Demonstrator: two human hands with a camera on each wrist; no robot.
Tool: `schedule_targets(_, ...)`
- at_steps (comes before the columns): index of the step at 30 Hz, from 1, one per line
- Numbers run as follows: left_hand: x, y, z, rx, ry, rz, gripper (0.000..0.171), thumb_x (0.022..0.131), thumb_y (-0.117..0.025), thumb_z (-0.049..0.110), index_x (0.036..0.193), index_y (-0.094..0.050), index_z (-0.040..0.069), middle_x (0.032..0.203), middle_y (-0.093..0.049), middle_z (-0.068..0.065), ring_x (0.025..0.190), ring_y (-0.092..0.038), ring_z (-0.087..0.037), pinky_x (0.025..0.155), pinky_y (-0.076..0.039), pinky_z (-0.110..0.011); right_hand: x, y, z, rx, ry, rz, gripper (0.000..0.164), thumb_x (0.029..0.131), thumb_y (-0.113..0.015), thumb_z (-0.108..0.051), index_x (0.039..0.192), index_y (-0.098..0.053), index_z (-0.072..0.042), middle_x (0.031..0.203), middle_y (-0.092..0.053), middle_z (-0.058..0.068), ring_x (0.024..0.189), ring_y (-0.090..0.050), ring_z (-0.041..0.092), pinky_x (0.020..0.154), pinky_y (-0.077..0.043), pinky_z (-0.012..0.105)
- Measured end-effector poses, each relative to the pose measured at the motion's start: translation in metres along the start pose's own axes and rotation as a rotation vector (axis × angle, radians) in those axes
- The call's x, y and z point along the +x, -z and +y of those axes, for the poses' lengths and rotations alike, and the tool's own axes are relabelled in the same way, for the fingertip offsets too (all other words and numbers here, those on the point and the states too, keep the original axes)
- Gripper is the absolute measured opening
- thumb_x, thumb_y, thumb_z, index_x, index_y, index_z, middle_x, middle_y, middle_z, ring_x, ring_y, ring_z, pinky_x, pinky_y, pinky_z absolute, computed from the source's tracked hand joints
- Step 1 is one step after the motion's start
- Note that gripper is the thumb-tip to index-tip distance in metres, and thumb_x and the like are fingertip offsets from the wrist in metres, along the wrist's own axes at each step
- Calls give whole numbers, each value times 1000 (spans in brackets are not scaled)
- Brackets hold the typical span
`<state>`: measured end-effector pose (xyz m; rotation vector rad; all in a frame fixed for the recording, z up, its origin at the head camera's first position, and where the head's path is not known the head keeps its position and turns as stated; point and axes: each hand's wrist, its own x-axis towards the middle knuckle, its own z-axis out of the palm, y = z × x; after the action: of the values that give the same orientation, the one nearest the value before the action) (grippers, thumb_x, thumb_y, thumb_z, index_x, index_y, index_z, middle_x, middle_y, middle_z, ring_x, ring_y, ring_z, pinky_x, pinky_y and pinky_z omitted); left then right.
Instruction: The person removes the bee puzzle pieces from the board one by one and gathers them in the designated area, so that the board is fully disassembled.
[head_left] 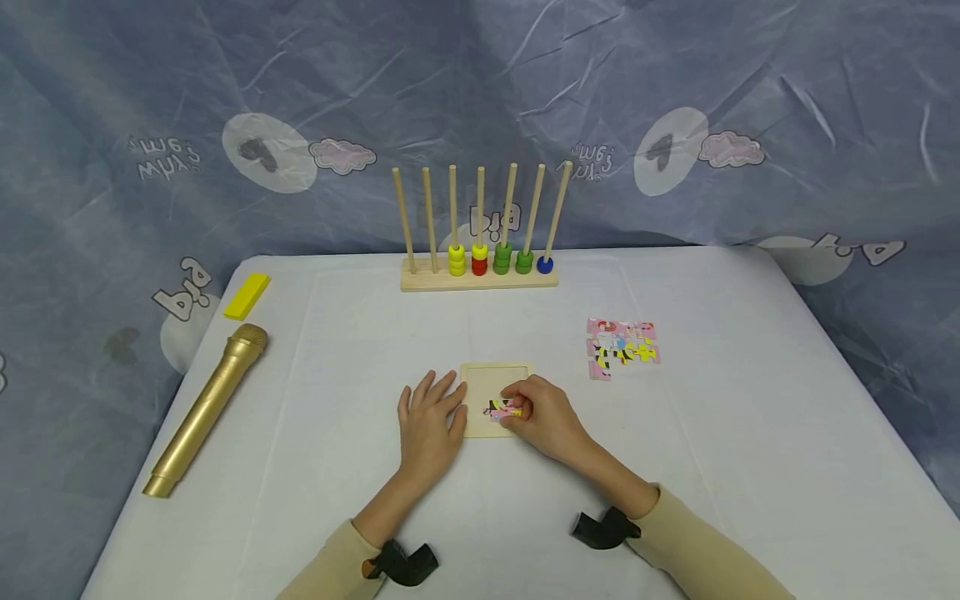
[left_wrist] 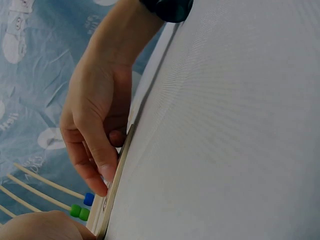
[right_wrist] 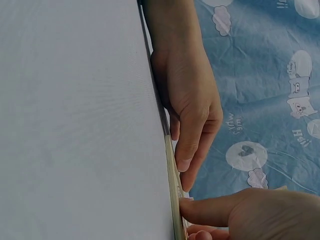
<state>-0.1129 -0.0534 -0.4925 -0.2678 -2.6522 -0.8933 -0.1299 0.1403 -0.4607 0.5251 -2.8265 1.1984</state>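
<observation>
A shallow wooden puzzle tray point(head_left: 483, 377) lies on the white table between both hands. Some joined pink, yellow and black puzzle pieces point(head_left: 497, 410) sit in its lower part. My left hand point(head_left: 431, 429) rests at the tray's left edge, fingers spread and fairly straight, thumb and index finger touching the frame. Over the tray's right side, my right hand point(head_left: 547, 418) pinches a puzzle piece point(head_left: 515, 411) between thumb and curled index finger, down among the joined ones; the hand hides part of it. The right wrist view shows the right thumb point(right_wrist: 205, 210) low at the tray's side point(right_wrist: 173, 185).
A partly joined group of pink puzzle pieces point(head_left: 621, 343) lies right of the tray. Behind stands a wooden bead rack point(head_left: 480, 282) with upright pegs and coloured beads. To the left lie a gold microphone point(head_left: 206, 408) and a yellow block point(head_left: 247, 296). A patterned cloth point(head_left: 450, 83) hangs behind.
</observation>
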Motion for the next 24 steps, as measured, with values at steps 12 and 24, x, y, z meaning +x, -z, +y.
schedule_targets(12, 0, 0, -3, -8, 9, -13, 31, 88, -69, 14, 119, -71, 11, 136, -61, -7, 137, -44, -33, 111, -21, -64, 2, -1, -1, -36, -29, -38, 25, 72, -84, -6, 91, -67, -6, 74, -51, -1, 63, -43, 7, 57, -36, 20)
schedule_targets(24, 0, 0, -1, -2, -4, 6, 31, 87, -69, 14, 117, -72, 10, 134, -62, -8, 135, -46, -35, 109, -23, -65, 1, 0, 1, -25, 12, -12, 30, 71, -83, -5, 90, -61, -10, 76, -54, 0, 62, -43, 6, 56, -36, 21)
